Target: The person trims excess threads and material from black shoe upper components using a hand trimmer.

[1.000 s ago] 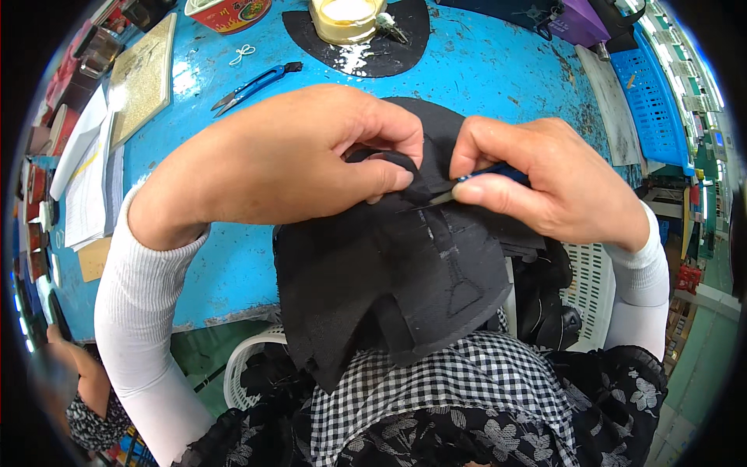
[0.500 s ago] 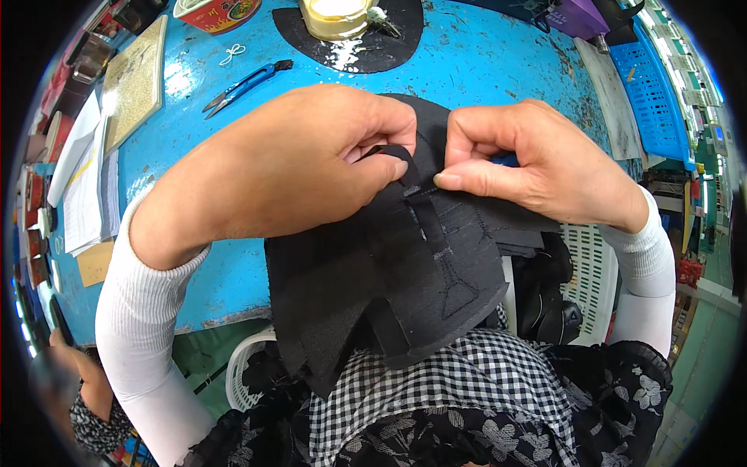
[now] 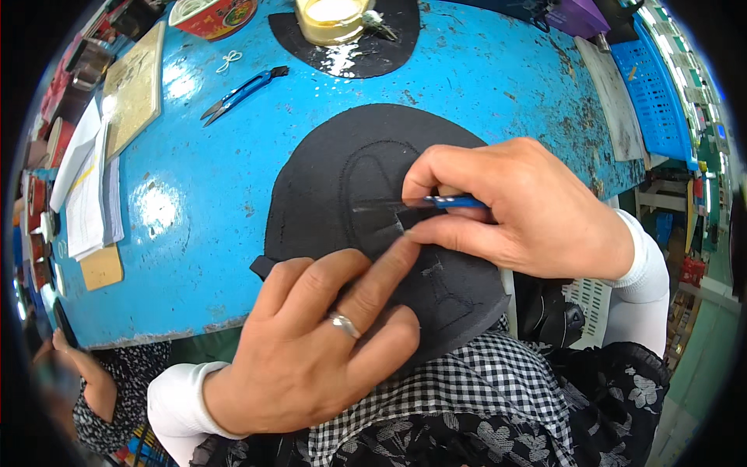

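Under left hand, fingers slightly apart, resting: matte black cloth, rounded edge, curving stitch lines. Right hand, just beside, pinching blue-handled tool; thin metal blade blurred over cloth.

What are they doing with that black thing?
A person is working on a black piece. The left hand lies spread on it, while the right hand pinches a small blue tool, its thin end over the piece; whether that end touches is hard to tell. On the blue table, snips lie apart, and a yellowish pot stands on another black piece.
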Motion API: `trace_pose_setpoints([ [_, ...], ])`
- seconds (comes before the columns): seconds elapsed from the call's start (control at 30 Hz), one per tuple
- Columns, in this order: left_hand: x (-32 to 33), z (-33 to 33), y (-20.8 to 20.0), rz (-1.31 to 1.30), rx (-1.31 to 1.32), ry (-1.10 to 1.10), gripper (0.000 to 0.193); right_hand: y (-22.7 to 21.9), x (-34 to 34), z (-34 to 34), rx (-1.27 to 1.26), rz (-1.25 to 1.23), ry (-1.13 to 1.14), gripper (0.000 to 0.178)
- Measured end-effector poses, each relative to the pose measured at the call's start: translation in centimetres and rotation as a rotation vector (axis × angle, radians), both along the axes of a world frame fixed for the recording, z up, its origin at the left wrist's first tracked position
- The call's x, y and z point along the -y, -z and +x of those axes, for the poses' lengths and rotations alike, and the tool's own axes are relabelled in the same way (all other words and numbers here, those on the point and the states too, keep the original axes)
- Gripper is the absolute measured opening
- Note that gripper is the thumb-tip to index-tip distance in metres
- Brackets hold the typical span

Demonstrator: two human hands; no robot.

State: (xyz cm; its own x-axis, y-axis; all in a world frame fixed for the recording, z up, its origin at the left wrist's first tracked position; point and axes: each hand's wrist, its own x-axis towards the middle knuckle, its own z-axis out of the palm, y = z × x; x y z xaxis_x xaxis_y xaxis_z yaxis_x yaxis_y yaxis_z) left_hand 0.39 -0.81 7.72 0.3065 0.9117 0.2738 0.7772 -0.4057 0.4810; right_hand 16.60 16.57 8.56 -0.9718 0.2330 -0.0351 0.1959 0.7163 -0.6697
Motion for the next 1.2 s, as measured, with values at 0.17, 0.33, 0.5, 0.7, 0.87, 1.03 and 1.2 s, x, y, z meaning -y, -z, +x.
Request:
trace_pose_setpoints([
  [0.17, 1.1, 1.2, 1.9, 0.158, -0.205, -0.056, 0.007, 0.3, -1.1, 0.2, -0.028, -0.262, -0.113, 0.013],
  [0.33, 1.1, 1.8, 1.5, 0.141, -0.221, -0.08, 0.013, 0.6, -1.1, 0.3, -0.003, -0.339, 0.026, 0.009],
  [0.5, 0.0, 1.3, 1.3, 0.104, -0.217, -0.027, 0.012, 1.1, -0.5, -0.4, -0.04, -0.079, 0.048, 0.011],
  [0.7, -1.2, 1.5, 1.2, -0.096, -0.142, -0.077, 0.014, 2.1, -0.3, 0.0, -0.111, -0.101, 0.181, 0.013],
  [0.87, -1.9, 0.3, 1.0, -0.17, 0.03, -0.146, 0.009, 2.7, 0.7, 0.7, -0.238, -0.083, 0.204, 0.009],
  [1.03, -1.7, -2.9, 2.5, -0.49, 1.167, -0.383, 0.011, 1.1, 1.5, 1.3, -0.287, 0.274, -0.158, 0.023],
  [1.2, -1.0, -5.8, 2.1, -0.147, 1.262, -0.262, 0.015, 0.7, 5.3, -0.4, -0.075, 0.697, -0.064, 0.038],
])
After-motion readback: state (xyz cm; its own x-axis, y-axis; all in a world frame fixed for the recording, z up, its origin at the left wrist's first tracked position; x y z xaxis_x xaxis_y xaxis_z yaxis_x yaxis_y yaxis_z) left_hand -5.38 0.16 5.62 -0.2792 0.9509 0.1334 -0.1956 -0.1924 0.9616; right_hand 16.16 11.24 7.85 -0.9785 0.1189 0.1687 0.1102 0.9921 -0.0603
